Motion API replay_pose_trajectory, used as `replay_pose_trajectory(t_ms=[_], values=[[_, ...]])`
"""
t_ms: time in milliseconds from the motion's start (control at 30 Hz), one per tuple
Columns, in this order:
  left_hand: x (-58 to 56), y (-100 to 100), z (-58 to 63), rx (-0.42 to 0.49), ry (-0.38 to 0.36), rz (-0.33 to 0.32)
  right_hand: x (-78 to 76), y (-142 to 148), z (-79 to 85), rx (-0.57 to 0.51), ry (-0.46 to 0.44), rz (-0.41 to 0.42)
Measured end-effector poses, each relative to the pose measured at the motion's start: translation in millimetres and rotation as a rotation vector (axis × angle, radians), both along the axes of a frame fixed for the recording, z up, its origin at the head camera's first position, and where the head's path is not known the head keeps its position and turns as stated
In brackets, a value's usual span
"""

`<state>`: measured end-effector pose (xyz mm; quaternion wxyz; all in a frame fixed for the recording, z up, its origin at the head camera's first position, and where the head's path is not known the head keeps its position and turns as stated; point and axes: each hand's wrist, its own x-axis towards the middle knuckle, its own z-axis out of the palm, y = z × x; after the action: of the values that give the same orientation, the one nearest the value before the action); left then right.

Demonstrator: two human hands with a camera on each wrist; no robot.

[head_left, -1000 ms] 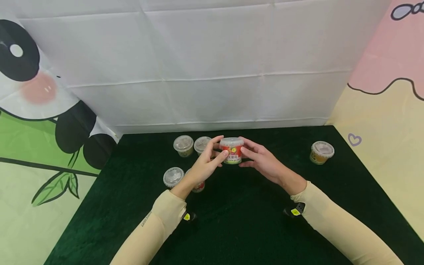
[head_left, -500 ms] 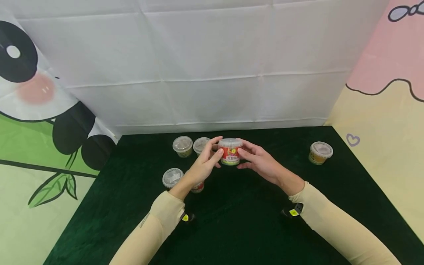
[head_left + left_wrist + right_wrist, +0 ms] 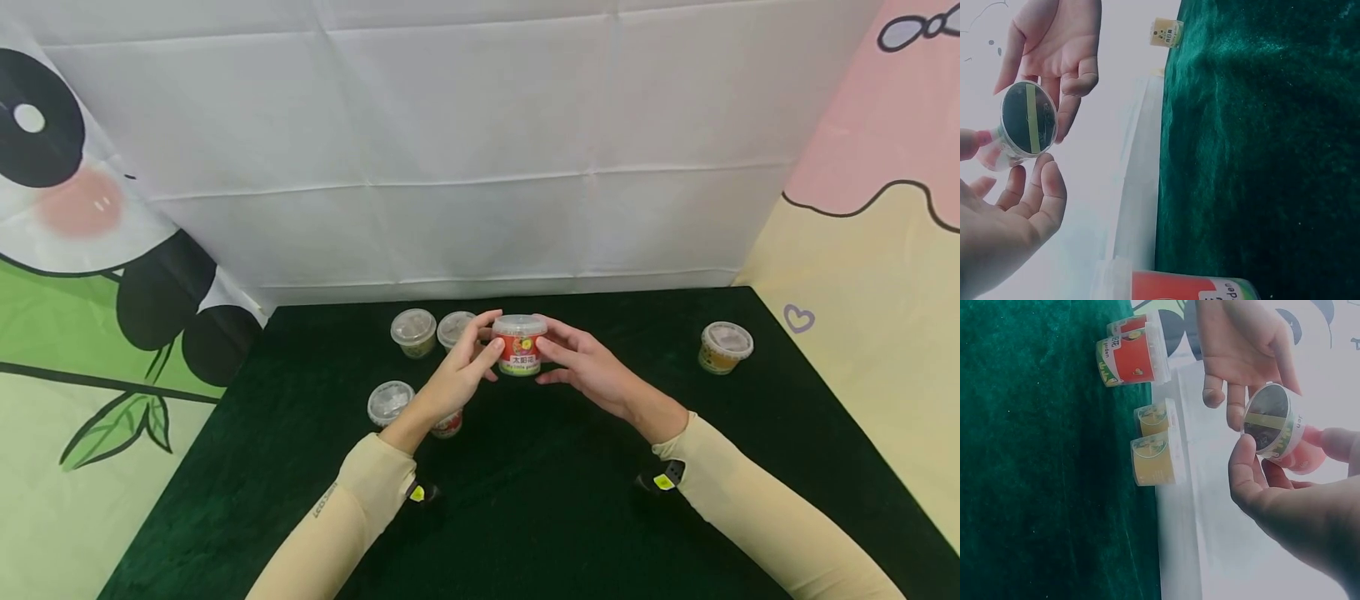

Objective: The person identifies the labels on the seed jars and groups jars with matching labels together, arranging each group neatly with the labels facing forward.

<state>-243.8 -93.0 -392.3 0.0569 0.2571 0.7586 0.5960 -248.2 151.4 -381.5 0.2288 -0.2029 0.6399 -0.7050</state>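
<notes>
Both hands hold one small clear-lidded plastic tub (image 3: 520,346) upright above the far middle of the table. It has a red label with a flower picture and white and green bands below. My left hand (image 3: 459,372) grips its left side, thumb on the front and fingers reaching behind. On the opposite side, my right hand (image 3: 596,367) grips it the same way. In the left wrist view, the tub's round base (image 3: 1027,119) shows dark contents and a pale yellow strip across it. The right wrist view shows that base (image 3: 1266,419) between both hands.
Two yellow-labelled tubs (image 3: 413,331) stand left of the hands at the back. Nearer, two red-labelled tubs (image 3: 390,403) stand partly behind the left forearm. Another yellow tub (image 3: 725,347) stands far right. Dark green cloth (image 3: 525,508) covers the table; a white cloth wall (image 3: 480,225) rises behind.
The tub and both hands have shifted slightly left in the head view, and the label's lettering faces the front more squarely. Both hands keep their hold; the other tubs stay in place.
</notes>
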Motion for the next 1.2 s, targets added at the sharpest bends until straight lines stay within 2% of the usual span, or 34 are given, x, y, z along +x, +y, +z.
replay_pose_trajectory(t_ms=[300,633,833,1033,1200], values=[[2.0,-1,1.4,0.011,-0.003,0.002,2.6,0,2.7,0.000,0.020,0.037],[3.6,-4,2.3,-0.006,-0.017,-0.006,3.1,-1,1.5,-0.026,0.011,0.037],[2.6,-12,8.2,-0.061,-0.007,-0.047,3.0,-3,2.6,-0.025,0.033,0.047],[3.9,-23,15.1,-0.128,0.019,-0.060,1.9,-7,2.6,0.027,0.070,0.045],[5.6,-29,12.3,-0.145,0.016,-0.075,1.1,-12,-2.8,0.070,0.092,0.038]])
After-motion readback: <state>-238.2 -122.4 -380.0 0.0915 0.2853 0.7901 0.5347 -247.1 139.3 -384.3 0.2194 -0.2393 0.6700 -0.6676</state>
